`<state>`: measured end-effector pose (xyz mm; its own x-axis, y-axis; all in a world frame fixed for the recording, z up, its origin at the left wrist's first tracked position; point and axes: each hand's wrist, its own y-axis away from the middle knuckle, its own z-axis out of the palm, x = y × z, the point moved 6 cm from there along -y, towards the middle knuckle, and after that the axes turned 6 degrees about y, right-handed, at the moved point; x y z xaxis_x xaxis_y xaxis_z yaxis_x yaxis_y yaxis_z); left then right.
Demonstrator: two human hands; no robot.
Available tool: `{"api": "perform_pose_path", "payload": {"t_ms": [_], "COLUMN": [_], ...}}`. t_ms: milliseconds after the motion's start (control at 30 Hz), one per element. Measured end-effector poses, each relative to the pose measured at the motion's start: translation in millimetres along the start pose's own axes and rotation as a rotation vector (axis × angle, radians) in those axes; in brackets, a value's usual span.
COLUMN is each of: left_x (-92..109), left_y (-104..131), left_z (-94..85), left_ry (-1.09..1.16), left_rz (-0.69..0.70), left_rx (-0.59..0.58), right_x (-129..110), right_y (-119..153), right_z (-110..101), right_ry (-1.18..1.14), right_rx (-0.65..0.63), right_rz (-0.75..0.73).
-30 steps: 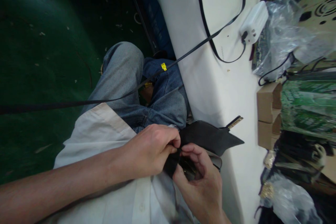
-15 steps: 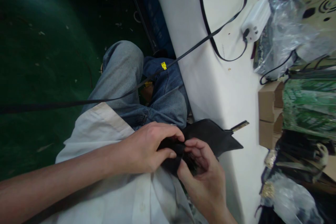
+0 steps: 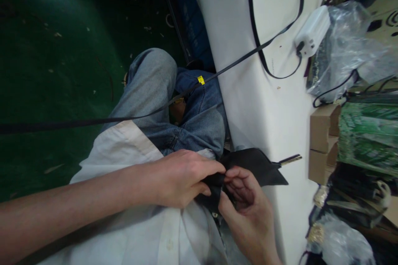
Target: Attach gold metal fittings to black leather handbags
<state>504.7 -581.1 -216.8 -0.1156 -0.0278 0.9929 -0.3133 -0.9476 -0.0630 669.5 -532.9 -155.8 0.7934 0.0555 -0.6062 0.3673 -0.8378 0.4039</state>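
Note:
A black piece of material (image 3: 253,165) lies partly over the edge of the white surface, its pointed end on the right and a thin metallic zipper end (image 3: 290,160) sticking out. Near my lap, my left hand (image 3: 189,178) grips a dark part of it between thumb and fingers. Facing it from the right, my right hand (image 3: 248,209) pinches the same dark material with its fingertips. What lies between the fingertips is too dark to make out. The two hands are nearly touching.
A black strap (image 3: 230,66) with a yellow tag (image 3: 201,80) crosses above my jeans (image 3: 149,78). On the white table (image 3: 245,103) are a white power adapter (image 3: 312,31) and its cable. Cardboard boxes (image 3: 319,132), clear plastic bags (image 3: 348,45) and a green package (image 3: 368,136) line the right.
The whole view has shifted slightly, so most things sit a little further right and lower. Both hands still hold the black material, and my left fingers reach nearer to my right fingertips.

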Motion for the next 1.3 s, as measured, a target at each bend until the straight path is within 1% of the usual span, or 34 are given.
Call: {"api": "perform_pose_path", "payload": {"t_ms": [167, 300, 367, 433, 500, 567, 633, 733, 800, 833, 933, 1067, 1200, 1300], "left_x": [-8, -15, -14, -10, -4, 2, 4, 4, 3, 4, 5, 1, -4, -9], "left_y": [-2, -4, -1, 4, 9, 11, 9, 2, -3, -5, -11, -9, -4, -2], "left_z": [11.1, 20.6, 19.6, 15.8, 14.1, 18.3, 26.6, 40.7, 48.9, 51.7, 53.2, 45.3, 39.2, 35.6], "left_ry": [-0.056, -0.092, -0.041, 0.034, 0.060, 0.009, -0.068, -0.158, -0.200, -0.215, -0.235, -0.150, -0.003, 0.025], "left_rz": [-0.102, -0.078, -0.055, -0.071, -0.112, -0.154, -0.178, -0.195, -0.222, -0.235, -0.264, -0.281, -0.164, -0.118], "left_rx": [0.103, 0.101, 0.098, 0.105, 0.112, 0.123, 0.187, 0.361, 0.430, 0.446, 0.463, 0.459, 0.361, 0.341], "right_x": [1, 4, 2, -1, -4, -7, -11, -19, -24, -26, -28, -24, -17, -16], "right_y": [0, 0, -2, -6, -13, -22, -31, -45, -53, -55, -59, -60, -61, -60], "right_z": [2, 5, 7, 9, 10, 10, 9, 7, 7, 7, 7, 8, 11, 13], "right_ry": [0.102, 0.169, 0.167, 0.132, 0.076, 0.021, -0.016, -0.014, 0.000, 0.009, 0.045, 0.072, -0.022, -0.034], "right_rx": [0.002, 0.028, 0.047, 0.043, 0.009, -0.046, -0.116, -0.219, -0.275, -0.291, -0.312, -0.338, -0.407, -0.394], "right_rz": [-0.011, 0.000, 0.003, 0.015, 0.040, 0.069, 0.087, 0.086, 0.079, 0.077, 0.064, 0.026, 0.040, 0.022]}}
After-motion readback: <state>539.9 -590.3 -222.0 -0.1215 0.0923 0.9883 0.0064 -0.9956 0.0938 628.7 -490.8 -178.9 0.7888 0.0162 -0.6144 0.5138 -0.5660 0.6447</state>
